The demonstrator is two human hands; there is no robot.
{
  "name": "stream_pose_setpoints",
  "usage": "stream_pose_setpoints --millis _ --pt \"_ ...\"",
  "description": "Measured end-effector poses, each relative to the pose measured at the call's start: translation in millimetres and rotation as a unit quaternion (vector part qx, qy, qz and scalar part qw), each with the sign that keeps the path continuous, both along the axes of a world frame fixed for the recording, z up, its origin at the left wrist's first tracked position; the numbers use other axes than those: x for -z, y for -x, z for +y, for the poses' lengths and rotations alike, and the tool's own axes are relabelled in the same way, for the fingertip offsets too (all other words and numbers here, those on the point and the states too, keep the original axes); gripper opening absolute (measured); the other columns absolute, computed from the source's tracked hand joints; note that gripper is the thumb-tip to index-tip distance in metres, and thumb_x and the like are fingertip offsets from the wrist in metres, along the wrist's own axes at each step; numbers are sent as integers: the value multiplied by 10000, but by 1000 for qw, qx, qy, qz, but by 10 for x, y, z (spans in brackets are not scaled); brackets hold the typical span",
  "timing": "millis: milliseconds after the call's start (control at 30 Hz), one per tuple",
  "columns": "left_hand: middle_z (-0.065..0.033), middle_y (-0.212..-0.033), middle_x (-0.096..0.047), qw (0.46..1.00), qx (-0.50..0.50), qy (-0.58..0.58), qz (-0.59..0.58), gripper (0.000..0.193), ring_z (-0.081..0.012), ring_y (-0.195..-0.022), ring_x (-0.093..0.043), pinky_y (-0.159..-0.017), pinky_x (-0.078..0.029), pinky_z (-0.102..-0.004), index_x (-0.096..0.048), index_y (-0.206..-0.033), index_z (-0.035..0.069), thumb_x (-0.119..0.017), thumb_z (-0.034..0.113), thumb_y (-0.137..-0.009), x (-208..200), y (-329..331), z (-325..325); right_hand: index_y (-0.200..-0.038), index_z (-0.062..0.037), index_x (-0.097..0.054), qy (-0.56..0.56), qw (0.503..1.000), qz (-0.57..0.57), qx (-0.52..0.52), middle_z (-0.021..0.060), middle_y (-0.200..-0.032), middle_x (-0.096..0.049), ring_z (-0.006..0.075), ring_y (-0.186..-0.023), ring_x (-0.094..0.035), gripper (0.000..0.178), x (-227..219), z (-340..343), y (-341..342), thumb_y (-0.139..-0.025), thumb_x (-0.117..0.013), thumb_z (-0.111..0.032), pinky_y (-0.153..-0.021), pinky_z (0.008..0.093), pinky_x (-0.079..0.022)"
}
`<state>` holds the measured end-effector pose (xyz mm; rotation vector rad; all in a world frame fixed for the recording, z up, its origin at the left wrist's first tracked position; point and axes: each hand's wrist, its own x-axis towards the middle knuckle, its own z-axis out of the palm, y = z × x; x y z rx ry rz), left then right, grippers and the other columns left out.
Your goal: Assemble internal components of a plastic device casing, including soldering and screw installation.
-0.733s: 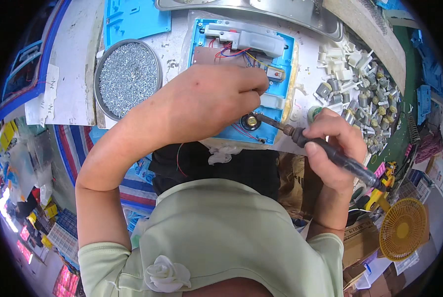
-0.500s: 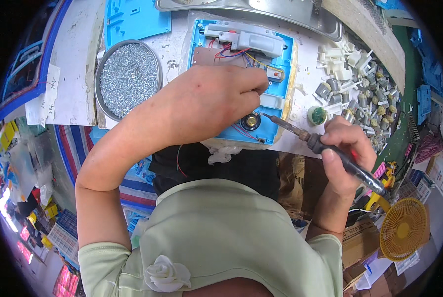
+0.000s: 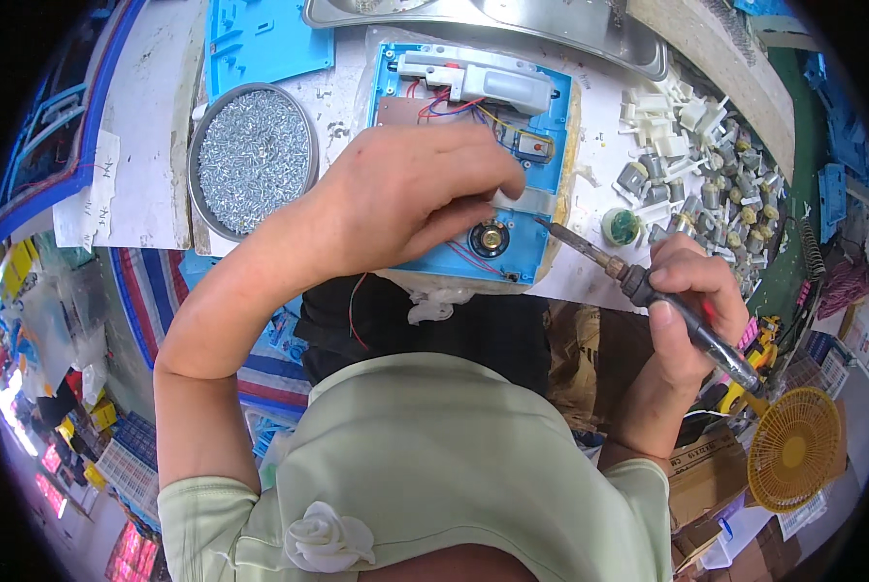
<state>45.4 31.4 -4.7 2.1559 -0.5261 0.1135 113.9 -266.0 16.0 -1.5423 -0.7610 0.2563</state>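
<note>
My right hand [image 3: 691,301] grips the dark handle of a soldering iron [image 3: 582,246], its tip pointing left above the right edge of a blue plastic housing [image 3: 524,250]. My left hand [image 3: 420,184] reaches over the housing, fingers bent and thumb drawn in; whatever they pinch is hidden. Inside the housing are a round black speaker [image 3: 490,239] with a brass-coloured centre, a brown circuit board [image 3: 393,113] partly under my hand, a grey-white plastic part [image 3: 512,87] and coloured wires [image 3: 446,105]. A small part with a red dot [image 3: 535,146] sits at the right side.
A round metal bowl of screws [image 3: 255,160] stands left of the housing, below another blue plastic panel [image 3: 269,41]. To the right are a small pot of green stuff [image 3: 621,227] and a pile of white-and-grey parts [image 3: 691,160]. A metal tray [image 3: 570,24] lies behind.
The soldering iron and my right hand have shifted slightly right, its tip away from the speaker. My left hand has changed its finger pose, with the thumb lower, uncovering more of the red-dotted part.
</note>
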Motion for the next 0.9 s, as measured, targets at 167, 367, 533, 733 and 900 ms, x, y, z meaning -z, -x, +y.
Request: stream_pose_setpoints --millis 167,367,533,733,900 --pt "-72 -904 -618 1000 9 -7 -6 192 -286 -822 -650 -667 -527 -369 -682 -912 65 -774 -14 -763 37 22 7 -938 44 -662 11 1000 -8 -16 102 -747 -627 178 -639 -518 221 -25 29 -23 -755 -740 -51 -597 306 -384" --pt "-63 -961 -599 998 -3 -60 -11 202 -272 -838 -657 -675 -536 -363 -662 -879 72 -775 -5 -730 2 45 -35 -921 22 -682 47 998 -29 -32 83 -719 -628 170 -592 -522 232 -30 79 -36 -717 -760 -55 -556 296 -383" --pt "-60 -987 -599 998 -5 -68 -9 204 -269 -851 -660 -685 -540 -366 -650 -865 75 -768 -1 -718 -3 42 -51 -907 4 -695 73 995 -43 -44 65 -693 -622 167 -557 -514 230 -6 158 -17 -697 -769 -51 -521 292 -373" --pt "-51 -967 -601 997 -9 -70 -18 196 -266 -838 -660 -665 -535 -362 -645 -864 75 -761 0 -725 8 46 -57 -907 -9 -702 84 994 -41 -51 54 -687 -618 157 -549 -502 220 0 203 -24 -704 -773 -58 -508 288 -366" --pt "-45 -960 -604 998 -8 -64 -28 190 -262 -831 -660 -653 -529 -361 -642 -857 77 -759 2 -728 14 46 -58 -907 -15 -704 89 994 -49 -49 42 -671 -598 144 -539 -492 221 10 225 -22 -706 -781 -65 -499 281 -355"
